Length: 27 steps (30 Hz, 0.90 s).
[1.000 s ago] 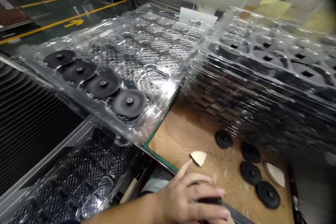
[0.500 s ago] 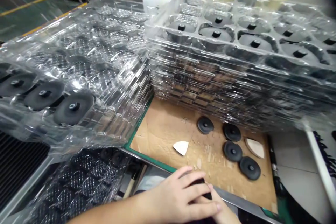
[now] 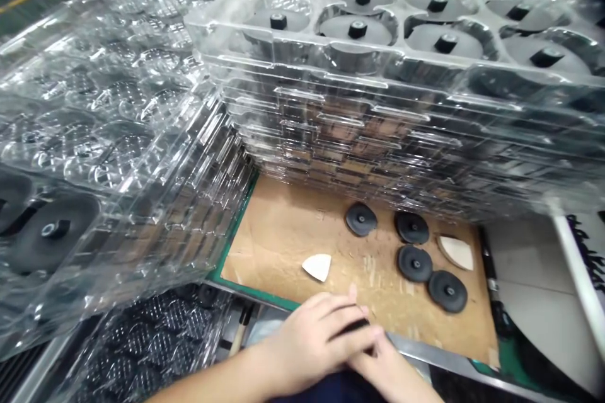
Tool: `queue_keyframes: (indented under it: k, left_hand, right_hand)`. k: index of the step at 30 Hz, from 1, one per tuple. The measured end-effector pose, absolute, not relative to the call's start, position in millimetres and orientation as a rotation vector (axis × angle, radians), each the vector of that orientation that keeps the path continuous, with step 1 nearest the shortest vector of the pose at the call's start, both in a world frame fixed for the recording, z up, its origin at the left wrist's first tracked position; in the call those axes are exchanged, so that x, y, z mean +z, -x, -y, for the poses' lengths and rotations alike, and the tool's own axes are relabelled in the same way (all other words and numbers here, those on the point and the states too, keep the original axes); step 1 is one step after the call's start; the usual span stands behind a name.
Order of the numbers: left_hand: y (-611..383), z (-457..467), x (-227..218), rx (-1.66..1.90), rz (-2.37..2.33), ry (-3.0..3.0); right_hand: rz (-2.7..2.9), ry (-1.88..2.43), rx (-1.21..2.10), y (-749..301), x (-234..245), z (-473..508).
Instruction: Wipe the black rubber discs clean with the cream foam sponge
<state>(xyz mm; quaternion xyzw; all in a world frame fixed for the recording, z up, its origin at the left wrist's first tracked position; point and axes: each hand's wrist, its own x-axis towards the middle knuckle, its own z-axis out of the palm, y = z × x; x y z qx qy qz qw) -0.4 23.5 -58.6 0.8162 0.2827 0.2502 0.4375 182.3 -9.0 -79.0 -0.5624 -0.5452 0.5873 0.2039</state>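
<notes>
Head view: left hand (image 3: pixel 316 334) and right hand (image 3: pixel 385 365) together clasp a black part (image 3: pixel 355 326).

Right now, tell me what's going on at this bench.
A person has both hands together at the near edge of a brown board. The left hand lies over the right hand, and a small dark part shows between the fingers; the grip itself is hidden. On the board lie four black discs and two pale wedge pieces. Behind them stands a tall stack of clear trays with discs in the top one. More clear trays lean at the left.
</notes>
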Motion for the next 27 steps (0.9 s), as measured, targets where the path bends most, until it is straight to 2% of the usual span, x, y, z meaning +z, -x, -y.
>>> queue_keyframes:
  k: [3, 4, 6, 9, 11, 14, 20, 23, 27]
  left_hand:
    - [12.7, -25.0, -63.5, 0.804, -1.004, -1.402]
    - [17.8, -26.0, -64.4, 0.884, -1.093, -1.106]
    - [28.4, -28.4, -64.7, 1.021, -1.13, -0.536]
    - [42.0, -31.2, -62.5, 1.153, -1.003, -0.062]
    - [47.2, -31.1, -60.3, 1.203, -0.944, 0.034]
    - [49.1, -29.4, -56.5, 1.225, -0.885, 0.049]
    - [46.4, -25.4, -47.5, 1.219, -0.829, 0.003]
    - [44.8, -21.4, -41.7, 1.192, -0.839, -0.04]
    - [35.4, -15.7, -35.0, 1.171, -0.859, -0.11]
  right_hand:
    - [1.403, 1.272, 2.036, -184.8, -63.7, -6.9]
    - [1.376, 1.234, 2.076, -184.0, -60.7, -14.7]
    - [1.536, 1.408, 1.805, -178.2, -60.6, -31.5]
    - [1.889, 1.714, 1.105, -159.2, -72.9, -50.1]
    - [1.976, 1.738, 0.922, -143.5, -84.1, -52.5]
    - [2.024, 1.688, 0.839, -125.5, -97.0, -43.3]
    - [2.125, 1.484, 0.81, -124.7, -99.4, -37.0]
    - [2.053, 1.483, 0.814, -127.9, -76.9, -49.4]
    - [1.921, 1.436, 0.777, -118.8, -20.2, -52.6]
